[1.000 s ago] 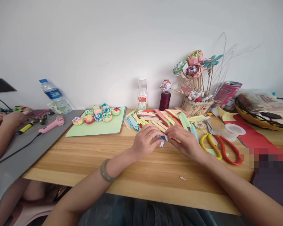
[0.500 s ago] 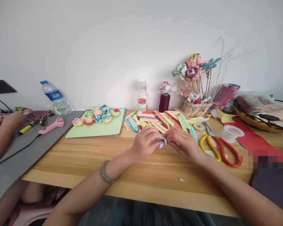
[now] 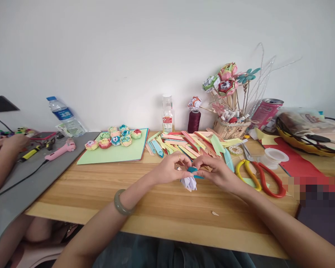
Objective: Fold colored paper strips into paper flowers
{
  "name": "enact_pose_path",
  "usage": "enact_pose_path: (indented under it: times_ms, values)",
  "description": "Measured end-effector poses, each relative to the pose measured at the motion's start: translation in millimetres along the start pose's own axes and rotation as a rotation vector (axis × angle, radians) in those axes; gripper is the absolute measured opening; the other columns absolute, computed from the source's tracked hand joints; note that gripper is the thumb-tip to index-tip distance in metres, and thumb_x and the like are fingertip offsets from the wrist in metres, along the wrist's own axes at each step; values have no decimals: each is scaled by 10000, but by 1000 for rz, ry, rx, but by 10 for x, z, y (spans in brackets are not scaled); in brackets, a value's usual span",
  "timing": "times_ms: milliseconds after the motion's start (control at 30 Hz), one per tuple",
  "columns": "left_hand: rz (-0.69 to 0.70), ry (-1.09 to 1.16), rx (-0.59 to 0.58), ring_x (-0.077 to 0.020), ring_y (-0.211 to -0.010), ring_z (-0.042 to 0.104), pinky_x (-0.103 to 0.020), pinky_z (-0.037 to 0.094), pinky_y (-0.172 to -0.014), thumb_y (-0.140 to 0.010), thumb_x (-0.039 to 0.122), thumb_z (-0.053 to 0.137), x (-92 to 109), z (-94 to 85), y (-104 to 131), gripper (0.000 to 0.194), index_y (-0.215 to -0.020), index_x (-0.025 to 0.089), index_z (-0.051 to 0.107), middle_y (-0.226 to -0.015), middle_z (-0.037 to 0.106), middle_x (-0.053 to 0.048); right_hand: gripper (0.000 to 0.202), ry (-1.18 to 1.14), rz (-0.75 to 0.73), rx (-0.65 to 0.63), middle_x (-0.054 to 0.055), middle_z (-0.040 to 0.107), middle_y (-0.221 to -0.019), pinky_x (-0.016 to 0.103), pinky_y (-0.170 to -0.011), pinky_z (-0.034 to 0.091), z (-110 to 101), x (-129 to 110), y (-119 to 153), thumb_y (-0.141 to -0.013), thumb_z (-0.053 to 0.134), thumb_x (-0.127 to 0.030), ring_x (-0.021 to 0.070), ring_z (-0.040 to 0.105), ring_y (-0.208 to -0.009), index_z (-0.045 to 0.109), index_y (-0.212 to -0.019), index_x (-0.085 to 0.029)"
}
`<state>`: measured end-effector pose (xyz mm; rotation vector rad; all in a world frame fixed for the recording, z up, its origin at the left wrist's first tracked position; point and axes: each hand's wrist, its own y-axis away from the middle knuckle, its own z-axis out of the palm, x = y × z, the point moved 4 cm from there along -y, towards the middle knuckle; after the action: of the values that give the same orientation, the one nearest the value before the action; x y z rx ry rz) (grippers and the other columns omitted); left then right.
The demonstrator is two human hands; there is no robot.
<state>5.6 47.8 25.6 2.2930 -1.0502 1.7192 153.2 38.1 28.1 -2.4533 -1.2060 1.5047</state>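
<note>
Left hand [image 3: 171, 168] and right hand [image 3: 216, 170] together, fingers bent, both pinching blue-and-white folded paper [image 3: 188, 183] above desk [image 3: 145, 208], between front and back edges. Basket [image 3: 230, 129] near back edge holds three big paper flowers [image 3: 227, 70], one teal flower [image 3: 248, 75], stems; one glass bottle [image 3: 167, 120] nearby, some yellowish liquid inside. Ten small paper flowers [image 3: 115, 140] on green sheet [image 3: 114, 158], desk's back left corner.

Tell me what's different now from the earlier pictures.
The white folded paper now shows lower, below the fingers. The blue piece is more visible between the left hand and right hand, both still holding on. The paper flowers and maroon spool stayed put.
</note>
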Motion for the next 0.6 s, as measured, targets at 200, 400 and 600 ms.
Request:
enact_pose_path:
  times_ms: [200,400,600]
  values:
    - [-332,324,-55,-113,-654,551,-239,428,-630,-634,330,682,-156,63,30,276,-786,128,572,-717,583,-11,252,-427,302,19,-31,533,-653,221,-545,417,41,142,-55,-688,685,-343,88,508,-587,501,-692,-170]
    - [-407,408,66,-89,-589,525,-222,402,-591,-583,281,709,-307,72,8,235,-704,110,603,-651,594,-3,253,-609,506,-46,-13,627,-678,258,-638,450,63,210,-67,-611,738,-315,104,580,-629,579,-715,-149]
    - [-401,390,108,-76,-552,504,-211,382,-566,-572,268,714,-390,81,-11,228,-681,112,588,-606,579,15,250,-569,526,14,-22,629,-665,261,-657,443,74,340,-55,-590,741,-314,98,578,-632,602,-713,-146]
